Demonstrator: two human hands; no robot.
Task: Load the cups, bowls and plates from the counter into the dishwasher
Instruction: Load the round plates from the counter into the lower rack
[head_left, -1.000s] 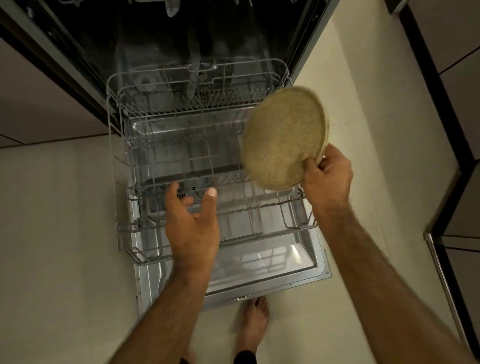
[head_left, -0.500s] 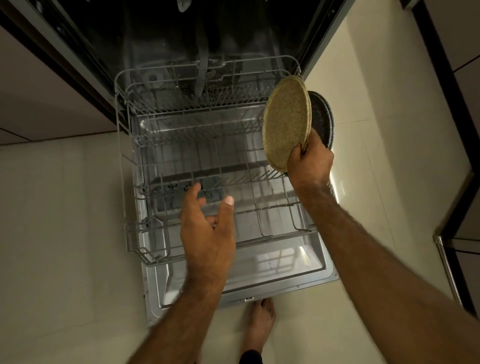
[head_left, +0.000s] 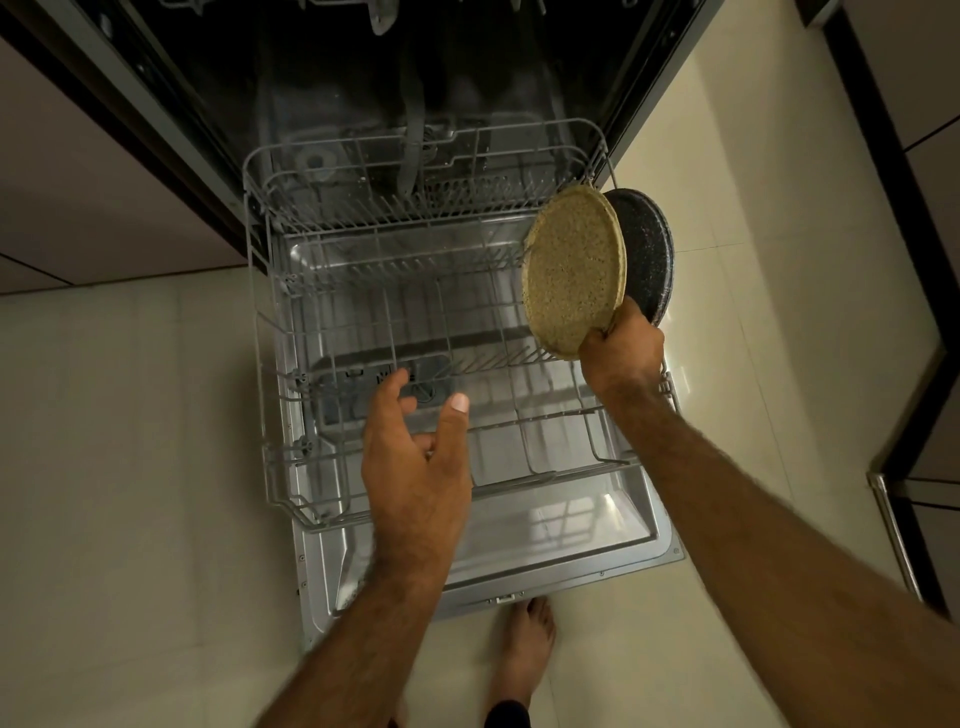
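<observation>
Rack: a grey wire dish rack (head_left: 262, 332) stood pulled out over the open steel dishwasher door (head_left: 519, 540).
Right hand: the right hand (head_left: 621, 347) gripped the lower edge of a round beige speckled plate (head_left: 574, 270), fingers curled round its rim, at the rack's right side.
Beige plate: held on edge, nearly upright, above the rack's right rear part.
Dark plate: a round black speckled plate (head_left: 649, 249) sat just behind it, on the side away from the rack. The hand hid its lower edge, so the grip on it could not be told.
Left hand: the left hand (head_left: 415, 462) hovered over the rack's front half, fingers loosely spread, holding nothing.
Foot: a bare foot (head_left: 524, 639) stood on the floor in front of the rack.
</observation>
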